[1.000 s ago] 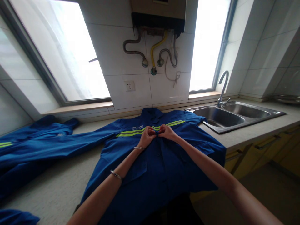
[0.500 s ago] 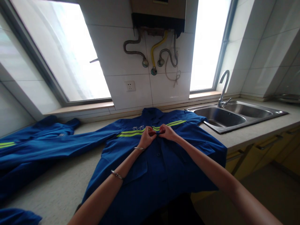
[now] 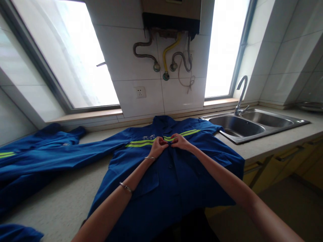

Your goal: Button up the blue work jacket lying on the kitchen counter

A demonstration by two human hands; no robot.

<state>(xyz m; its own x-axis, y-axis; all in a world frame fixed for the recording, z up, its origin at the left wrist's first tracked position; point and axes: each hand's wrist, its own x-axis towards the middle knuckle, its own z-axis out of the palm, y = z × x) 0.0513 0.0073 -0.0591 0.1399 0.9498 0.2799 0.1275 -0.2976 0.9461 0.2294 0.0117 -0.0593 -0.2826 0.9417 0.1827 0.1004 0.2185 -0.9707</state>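
Note:
A blue work shirt with yellow-green reflective stripes lies front up on the stone counter, its hem hanging over the near edge. My left hand and my right hand meet at the middle of its chest, just under the collar. Both pinch the front placket, fingertips pressed together on the cloth. Thin metal bracelets ring my left wrist and forearm. One sleeve stretches left across the counter.
More blue clothing lies heaped at the left end of the counter. A steel double sink with a curved tap sits at the right. A water heater with pipes hangs on the tiled wall between two windows.
Both hands have stayed pinched on the shirt front, shifting only slightly upward. The shirt has not moved.

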